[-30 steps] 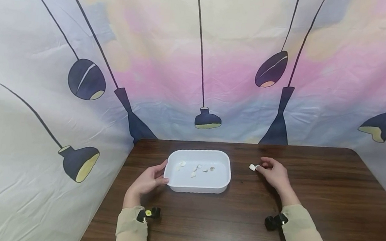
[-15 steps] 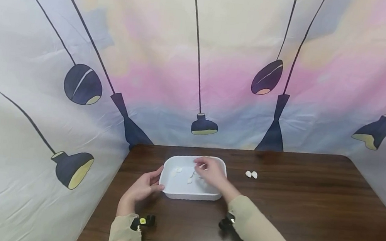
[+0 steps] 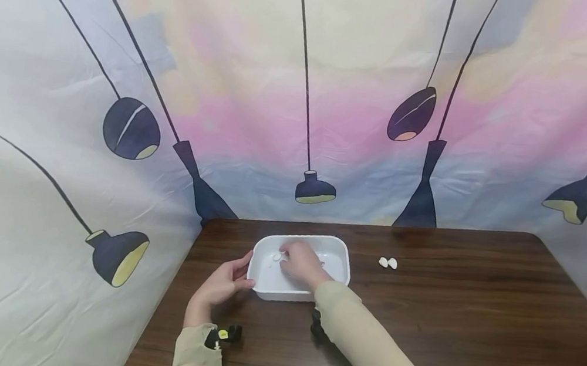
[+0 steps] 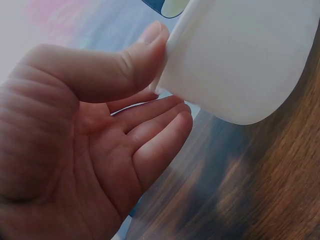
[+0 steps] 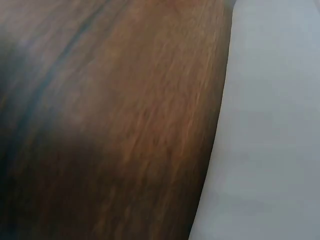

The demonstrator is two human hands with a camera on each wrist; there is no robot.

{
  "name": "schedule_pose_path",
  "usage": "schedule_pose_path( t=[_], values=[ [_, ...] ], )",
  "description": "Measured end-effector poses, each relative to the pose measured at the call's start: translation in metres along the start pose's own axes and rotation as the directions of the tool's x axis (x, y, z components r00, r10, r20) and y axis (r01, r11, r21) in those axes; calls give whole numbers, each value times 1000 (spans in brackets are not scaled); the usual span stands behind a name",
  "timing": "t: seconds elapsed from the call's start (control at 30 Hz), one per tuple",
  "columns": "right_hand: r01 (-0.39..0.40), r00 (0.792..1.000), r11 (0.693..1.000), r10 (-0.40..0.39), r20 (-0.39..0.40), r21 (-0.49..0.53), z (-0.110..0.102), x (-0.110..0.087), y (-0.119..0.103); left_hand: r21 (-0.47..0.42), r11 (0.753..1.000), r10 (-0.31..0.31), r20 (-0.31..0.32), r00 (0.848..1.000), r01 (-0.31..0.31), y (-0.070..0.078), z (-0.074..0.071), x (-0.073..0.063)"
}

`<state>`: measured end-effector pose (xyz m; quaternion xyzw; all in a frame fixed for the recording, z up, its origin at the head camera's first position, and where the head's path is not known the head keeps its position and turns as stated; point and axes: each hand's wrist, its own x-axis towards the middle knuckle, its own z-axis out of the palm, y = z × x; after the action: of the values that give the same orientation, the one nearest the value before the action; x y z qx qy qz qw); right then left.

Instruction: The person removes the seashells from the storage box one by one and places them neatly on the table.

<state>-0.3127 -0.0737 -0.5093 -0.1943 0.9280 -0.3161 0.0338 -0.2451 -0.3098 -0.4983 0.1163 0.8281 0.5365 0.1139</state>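
A white plastic tray (image 3: 340, 252) stands on the table and holds several small seashells (image 3: 277, 257). At its left end my left hand (image 3: 221, 282) holds it, the thumb at the front corner and the fingers farther back. The left wrist view shows that thumb against the rim of the tray (image 4: 240, 60), while the fingers of the left hand (image 4: 110, 135) lie slightly bent beside it. My right hand (image 3: 303, 264) is inside the tray, thumb and index finger apart around a shell on the left; it covers most other shells. Two white shells (image 3: 388, 263) lie together right of the tray.
The dark wooden table (image 3: 471, 318) extends far to the right. Behind it hangs a cloth (image 3: 360, 154) printed with lamps. A small black camera (image 3: 228, 334) sits on the left wrist. Only tray wall (image 5: 270, 125) and table fill the right wrist view.
My right hand has let go of a shell beside another on the table, then moved left into the tray and on toward its left side. The left hand stays at the tray's end.
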Motion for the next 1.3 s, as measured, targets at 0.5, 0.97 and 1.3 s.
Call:
schedule_pose_path(
  t=[0.5, 0.97, 1.3],
  values=[
    [43, 999, 991, -41, 22, -125, 7, 2, -8, 21, 1000, 4, 8, 1000, -4, 1, 2, 1],
    [105, 994, 988, -100, 49, -117, 9, 3, -6, 18, 1000, 4, 5, 1000, -4, -1, 0, -1],
    [119, 992, 987, -114, 51, -109, 6, 3, -7, 15, 1000, -18, -13, 1000, 19, 1, 0, 0]
  ],
)
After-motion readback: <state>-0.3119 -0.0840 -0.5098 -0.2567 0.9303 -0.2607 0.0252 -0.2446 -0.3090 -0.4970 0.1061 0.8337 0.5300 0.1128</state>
